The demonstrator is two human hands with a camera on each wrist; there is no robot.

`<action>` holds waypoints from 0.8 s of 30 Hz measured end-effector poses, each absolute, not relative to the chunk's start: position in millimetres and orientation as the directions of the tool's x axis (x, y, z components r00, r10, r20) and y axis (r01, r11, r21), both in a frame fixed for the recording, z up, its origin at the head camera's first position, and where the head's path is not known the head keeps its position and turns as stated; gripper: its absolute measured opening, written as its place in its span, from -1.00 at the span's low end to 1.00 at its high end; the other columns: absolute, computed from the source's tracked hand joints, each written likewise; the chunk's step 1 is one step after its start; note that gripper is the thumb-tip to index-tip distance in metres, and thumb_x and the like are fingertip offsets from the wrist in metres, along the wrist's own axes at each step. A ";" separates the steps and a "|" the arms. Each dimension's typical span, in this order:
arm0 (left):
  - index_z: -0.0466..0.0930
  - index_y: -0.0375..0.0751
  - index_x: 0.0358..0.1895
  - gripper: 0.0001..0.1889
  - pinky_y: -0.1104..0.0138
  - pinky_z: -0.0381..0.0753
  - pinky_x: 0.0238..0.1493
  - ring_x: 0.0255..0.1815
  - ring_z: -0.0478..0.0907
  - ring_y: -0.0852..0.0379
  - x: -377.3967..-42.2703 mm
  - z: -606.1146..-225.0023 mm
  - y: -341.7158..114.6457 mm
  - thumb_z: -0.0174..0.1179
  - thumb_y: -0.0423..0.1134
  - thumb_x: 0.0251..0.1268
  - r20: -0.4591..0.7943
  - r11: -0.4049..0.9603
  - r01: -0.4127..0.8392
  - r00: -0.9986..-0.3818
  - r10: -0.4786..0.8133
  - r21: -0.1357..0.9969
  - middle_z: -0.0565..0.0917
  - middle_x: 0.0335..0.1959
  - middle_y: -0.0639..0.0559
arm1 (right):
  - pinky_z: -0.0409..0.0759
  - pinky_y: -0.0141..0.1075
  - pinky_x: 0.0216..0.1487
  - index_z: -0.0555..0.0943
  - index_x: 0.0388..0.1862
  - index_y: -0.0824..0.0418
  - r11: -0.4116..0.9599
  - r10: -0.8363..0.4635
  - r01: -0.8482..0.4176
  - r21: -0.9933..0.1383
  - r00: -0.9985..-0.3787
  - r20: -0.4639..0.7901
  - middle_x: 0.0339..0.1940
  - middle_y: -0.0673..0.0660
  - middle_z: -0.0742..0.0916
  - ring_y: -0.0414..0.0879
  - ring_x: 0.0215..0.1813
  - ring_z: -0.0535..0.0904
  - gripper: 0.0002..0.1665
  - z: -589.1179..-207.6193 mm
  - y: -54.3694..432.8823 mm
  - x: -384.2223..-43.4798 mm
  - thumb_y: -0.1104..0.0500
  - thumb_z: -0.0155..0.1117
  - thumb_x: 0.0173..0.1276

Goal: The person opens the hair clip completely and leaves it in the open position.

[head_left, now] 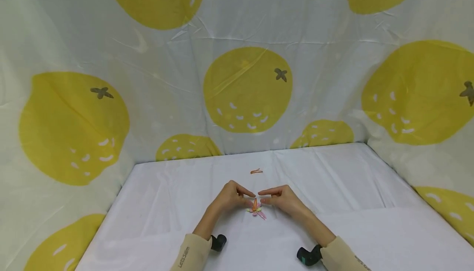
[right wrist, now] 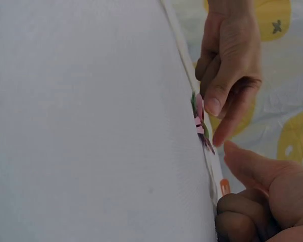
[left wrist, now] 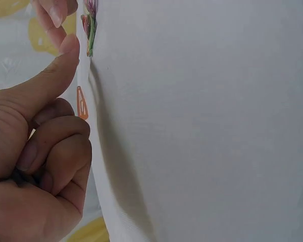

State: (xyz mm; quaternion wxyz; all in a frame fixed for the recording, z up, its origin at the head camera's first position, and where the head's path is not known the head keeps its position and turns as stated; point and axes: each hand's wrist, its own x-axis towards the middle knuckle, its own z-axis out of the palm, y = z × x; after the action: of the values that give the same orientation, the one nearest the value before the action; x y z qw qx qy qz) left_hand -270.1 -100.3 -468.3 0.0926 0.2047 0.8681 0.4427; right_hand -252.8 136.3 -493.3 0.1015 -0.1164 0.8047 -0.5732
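A small cluster of colourful hair clips [head_left: 255, 211], pink, yellow and orange, lies on the white cloth between my two hands. Farther back, a single orange snap hair clip [head_left: 256, 171] lies apart from the cluster. My left hand [head_left: 232, 195] is at the cluster's left, its thumb and index finger stretched out and the other fingers folded in. On the opposite side, my right hand [head_left: 283, 199] mirrors that pose. Neither hand visibly pinches a clip; whether the thumb tips touch the cluster I cannot tell. The right wrist view shows the clips [right wrist: 199, 121] partly behind the left thumb.
White cloth covers the table [head_left: 166, 205]. A curtain [head_left: 314, 81] printed with yellow lemons hangs behind it and along the sides. Black wrist devices [head_left: 309, 256] stick out from both beige sleeves [head_left: 192, 250].
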 end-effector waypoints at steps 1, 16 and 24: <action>0.88 -0.23 -0.19 -0.74 0.47 0.18 -0.59 -0.64 0.22 0.31 -269.3 -468.7 -100.4 0.61 -0.35 -0.02 0.026 0.527 0.279 -0.900 0.436 0.803 0.41 -0.77 0.21 | 0.23 -0.45 -0.42 0.79 0.08 0.22 0.317 -0.308 -0.081 -0.945 -0.951 -0.022 -0.65 -0.10 0.40 -0.27 -0.47 0.24 -0.62 -495.0 135.9 -253.1 0.16 0.52 0.29; 0.87 -0.29 -0.26 -0.74 0.47 0.23 -0.55 -0.55 0.28 0.29 -255.1 -468.1 -88.5 0.66 -0.34 -0.09 0.029 0.556 0.249 -0.927 0.375 0.793 0.76 -0.58 -0.08 | 0.15 -0.49 -0.53 0.80 0.02 0.27 0.363 -0.363 -0.230 -0.903 -0.927 0.090 -0.73 -0.14 0.37 -0.36 -0.61 0.18 -0.67 -499.1 133.5 -257.7 0.16 0.51 0.32; 0.87 -0.31 -0.35 -0.82 0.47 0.23 -0.54 -0.53 0.30 0.27 -250.9 -471.1 -89.2 0.64 -0.35 -0.06 0.047 0.549 0.218 -0.950 0.308 0.806 0.75 -0.58 -0.05 | 0.28 -0.50 -0.48 0.83 -0.08 0.27 0.354 -0.385 -0.223 -0.908 -0.920 0.076 -0.50 0.13 0.79 -0.38 -0.50 0.37 -0.73 -499.2 130.9 -255.0 0.16 0.53 0.30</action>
State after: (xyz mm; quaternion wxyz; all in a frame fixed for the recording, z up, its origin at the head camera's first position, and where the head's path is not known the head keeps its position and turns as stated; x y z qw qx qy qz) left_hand -250.9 -89.2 -471.1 0.0498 0.1498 0.8788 0.4504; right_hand -255.0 130.9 -499.2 0.0752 -0.1856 0.8194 -0.5371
